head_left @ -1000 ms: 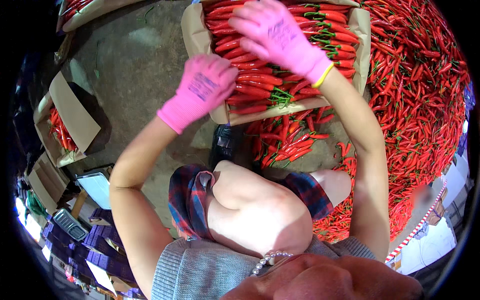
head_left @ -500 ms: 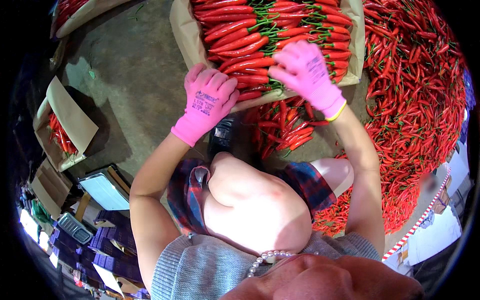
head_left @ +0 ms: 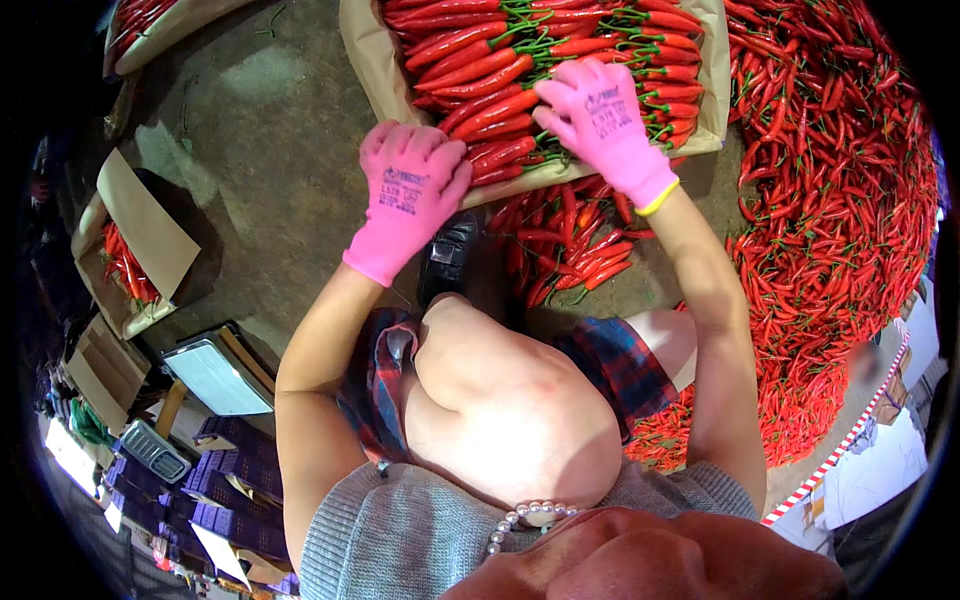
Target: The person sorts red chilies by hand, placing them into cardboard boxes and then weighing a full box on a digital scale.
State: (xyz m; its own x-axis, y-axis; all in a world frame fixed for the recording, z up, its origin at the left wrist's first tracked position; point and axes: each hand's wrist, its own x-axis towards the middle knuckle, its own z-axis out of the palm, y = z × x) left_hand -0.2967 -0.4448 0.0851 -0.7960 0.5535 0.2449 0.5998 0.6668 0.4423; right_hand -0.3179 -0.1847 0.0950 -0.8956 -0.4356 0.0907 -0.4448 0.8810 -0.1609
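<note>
My left hand point(head_left: 410, 190), in a pink glove, is curled over the near left corner of a paper-lined box point(head_left: 372, 70), its fingertips hidden beside the chillies. Inside the box, long red chillies point(head_left: 470, 65) lie in tight side-by-side rows, green stems meeting near the middle. On top of these rows rests my right hand point(head_left: 600, 120), also pink-gloved with a yellow cuff edge. Its thumb stands apart from the bent fingers, and nothing is visible in its grasp. Below the box's near edge, a small pile of loose chillies point(head_left: 575, 250) lies on the floor.
A large heap of red chillies point(head_left: 835, 210) covers the floor on the right, bordered by a red-and-white tape point(head_left: 840, 440). At left stand another paper-lined box point(head_left: 125, 265), a pale flat panel point(head_left: 215, 375), a grey scale-like device point(head_left: 155, 450) and purple crates point(head_left: 235, 475). My shoe point(head_left: 450, 255) is just below the box.
My right hand has shifted slightly up over the chillies. My left hand has moved a little left and stays at the box corner. Some near-row chillies now lie more slanted.
</note>
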